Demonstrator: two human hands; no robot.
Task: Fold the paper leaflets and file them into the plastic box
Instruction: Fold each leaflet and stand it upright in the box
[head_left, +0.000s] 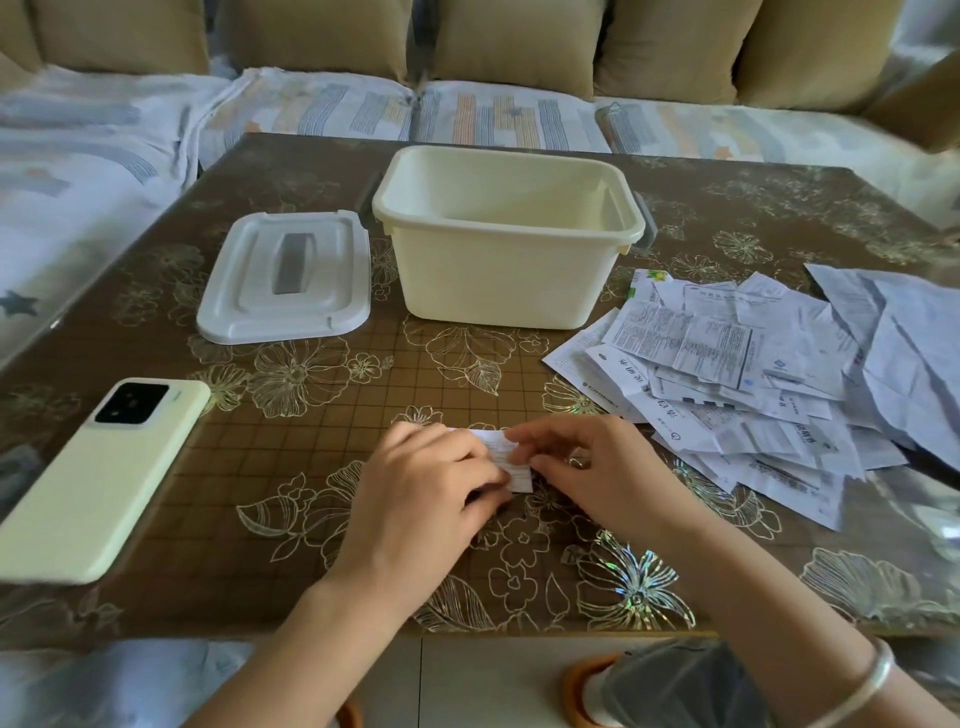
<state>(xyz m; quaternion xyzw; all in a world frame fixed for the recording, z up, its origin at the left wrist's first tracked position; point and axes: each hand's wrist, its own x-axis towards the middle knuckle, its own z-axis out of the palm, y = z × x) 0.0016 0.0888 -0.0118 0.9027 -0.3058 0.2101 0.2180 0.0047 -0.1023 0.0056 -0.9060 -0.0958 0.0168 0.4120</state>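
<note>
Leaflet (518, 474), long axis slanting far-left to near-right, pinched by left hand (415, 493) and right hand (587, 467).

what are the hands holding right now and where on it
Both hands hold one small folded leaflet: the left hand grips its left part, the right hand pinches its right edge.

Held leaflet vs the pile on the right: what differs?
The held leaflet is folded down to a small strip, while the pile lies unfolded, creased and fanned out. The held leaflet is pinched between the left hand and right hand. The pile sits untouched beside the plastic box. Both are white printed paper, and neither is in the plastic box yet.
</note>
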